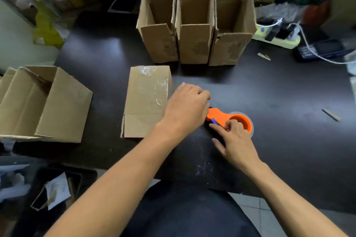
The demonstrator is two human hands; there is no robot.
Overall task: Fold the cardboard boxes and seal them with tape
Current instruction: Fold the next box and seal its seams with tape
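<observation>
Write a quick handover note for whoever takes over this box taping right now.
Left hand: curled over the front end of the orange tape dispenser, beside the taped box.
Right hand: fingers on the dispenser's roll end.
Done: the box lying flat at centre carries clear tape.
Left: three upright boxes at the back stand with flaps open; an open box lies on its side at left.

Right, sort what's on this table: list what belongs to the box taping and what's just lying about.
Job:
- taped box
- three open boxes
- open box lying on its side
- orange tape dispenser
- left hand, right hand

Lying about:
- power strip
- white cable
- phone
- two cardboard scraps
</observation>
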